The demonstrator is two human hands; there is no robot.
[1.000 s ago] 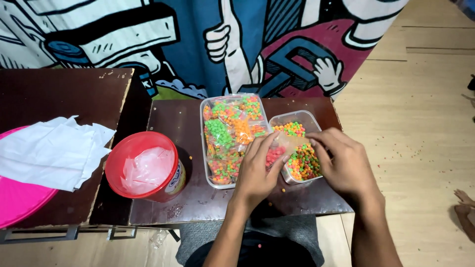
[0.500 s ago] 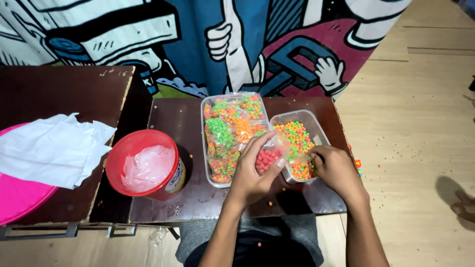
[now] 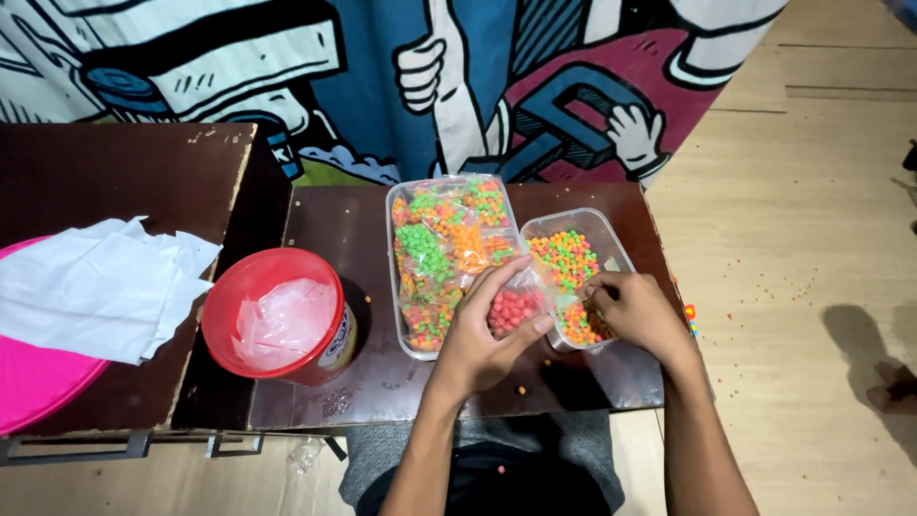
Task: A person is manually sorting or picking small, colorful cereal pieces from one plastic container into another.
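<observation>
The left hand [image 3: 482,334] is gripping a small bag of red beads [image 3: 513,308]; the right hand [image 3: 635,311], fingers pinched, is picking in the mixed-bead tub [image 3: 611,244] beside it, best kept low over that tub.

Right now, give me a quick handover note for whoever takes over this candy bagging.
Left hand: holds a small clear bag of red candies, open.
Right hand: fingertips in the small tub of loose mixed candies.
Big tub, left of the small one: holds filled bags.
Done: several bags filled.
Left: many loose candies remain; a few lie spilled on the table.
</observation>
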